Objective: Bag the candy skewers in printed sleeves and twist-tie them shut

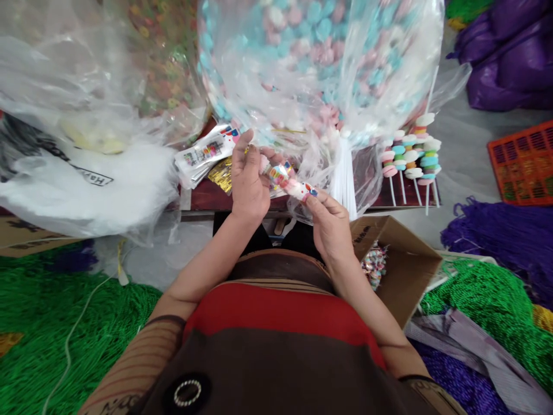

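Observation:
A marshmallow skewer in a printed clear wrapper (281,176) stretches between my two hands above the table edge. My left hand (250,187) holds its upper left end between thumb and fingers. At its lower right end, the thumb and fingers of my right hand (330,222) pinch the wrapper. Left of my left hand lies a stack of printed wrappers (206,153), with gold twist ties (222,174) just below it. White sticks (344,176) lie in a bundle right of the wrapped skewer. Several unwrapped marshmallow skewers (412,155) rest at the table's right end.
A big clear bag of pink, blue and white marshmallows (319,52) fills the back of the table. Ring-shaped candies sit in another bag (168,63). A cardboard box (401,265) with wrapped pieces stands below right. Green netting (86,311) and an orange crate (522,164) lie around.

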### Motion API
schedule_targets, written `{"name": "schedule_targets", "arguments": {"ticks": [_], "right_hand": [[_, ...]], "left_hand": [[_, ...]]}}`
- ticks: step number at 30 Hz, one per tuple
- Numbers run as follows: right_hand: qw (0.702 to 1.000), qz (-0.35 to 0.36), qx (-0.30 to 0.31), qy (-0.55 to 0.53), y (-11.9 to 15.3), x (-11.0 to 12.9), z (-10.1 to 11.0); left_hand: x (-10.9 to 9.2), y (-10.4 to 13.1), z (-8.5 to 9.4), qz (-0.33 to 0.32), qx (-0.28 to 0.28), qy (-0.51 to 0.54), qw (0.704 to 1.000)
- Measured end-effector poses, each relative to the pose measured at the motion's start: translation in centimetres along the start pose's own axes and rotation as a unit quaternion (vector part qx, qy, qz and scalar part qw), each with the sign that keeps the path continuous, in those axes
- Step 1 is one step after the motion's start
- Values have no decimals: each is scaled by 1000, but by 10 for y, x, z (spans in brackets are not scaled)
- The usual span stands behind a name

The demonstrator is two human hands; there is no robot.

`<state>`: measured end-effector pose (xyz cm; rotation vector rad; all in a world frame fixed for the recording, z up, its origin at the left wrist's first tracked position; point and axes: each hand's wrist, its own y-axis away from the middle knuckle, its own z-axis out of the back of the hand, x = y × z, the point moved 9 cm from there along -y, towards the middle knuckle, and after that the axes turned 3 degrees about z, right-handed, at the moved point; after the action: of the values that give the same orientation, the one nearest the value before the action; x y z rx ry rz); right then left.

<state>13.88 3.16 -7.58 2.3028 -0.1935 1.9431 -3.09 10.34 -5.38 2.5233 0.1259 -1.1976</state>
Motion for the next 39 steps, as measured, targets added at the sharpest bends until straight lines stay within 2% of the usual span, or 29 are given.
{"name": "schedule_targets", "arguments": {"ticks": [5,11,15,23,26,31,36,39], "right_hand": [[986,92,56,130,4,16,1],[912,237,154,297,17,33,-12],[880,238,195,362,22,24,-23],[847,242,258,397,22,22,-40],[846,244,259,397,23,24,-40],[862,256,212,382,25,24,-32],[861,238,212,397,22,17,-33],[876,238,198,371,23,22,-29]], "left_hand": [[7,0,1,36,-11,30,999],[15,0,3,81,-14,56,995],[11,-1,3,65,-17,20,998],[14,4,-3,44,11,-9,999],[18,1,2,57,-2,-15,998],[18,-7,10,65,-21,-18,998],[24,-4,10,75,-10,-30,997],[22,-7,12,68,-10,-19,997]]}}
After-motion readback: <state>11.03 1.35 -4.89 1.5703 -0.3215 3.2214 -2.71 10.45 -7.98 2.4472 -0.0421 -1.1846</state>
